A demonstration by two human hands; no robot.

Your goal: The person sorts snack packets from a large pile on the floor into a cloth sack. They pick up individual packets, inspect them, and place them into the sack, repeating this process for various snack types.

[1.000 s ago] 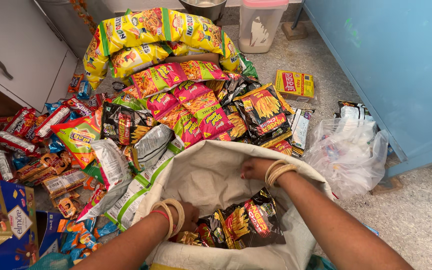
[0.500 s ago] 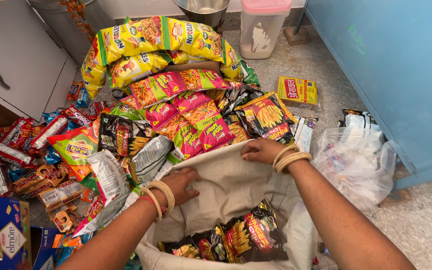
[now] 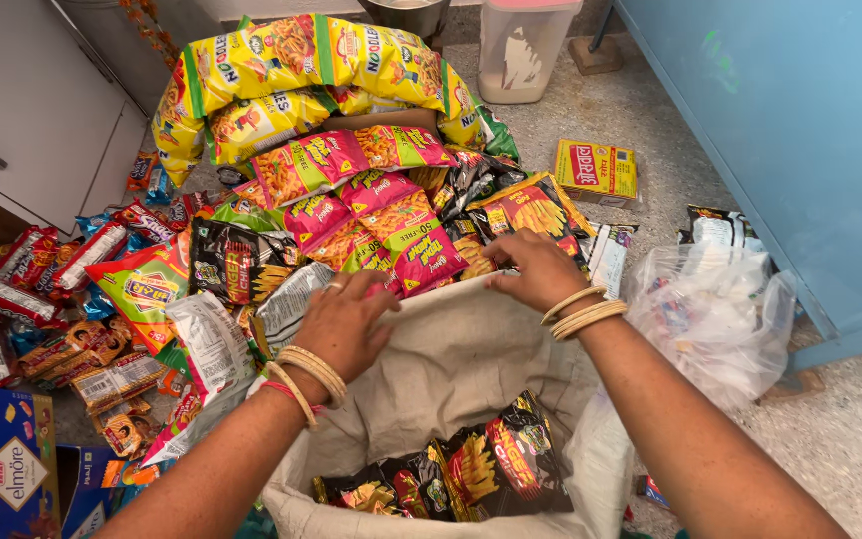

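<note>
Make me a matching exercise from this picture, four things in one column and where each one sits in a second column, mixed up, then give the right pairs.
Things:
1. black snack packets
2. yellow noodle packs
3. small yellow box
4. clear plastic bag

Places:
A. alone on the bare floor, beyond the right hand
B. at the far top of the heap
C. down inside the cloth sack
D. on the floor right of the sack, by the blue wall

Pairs: 1-C, 2-B, 3-A, 4-D
</note>
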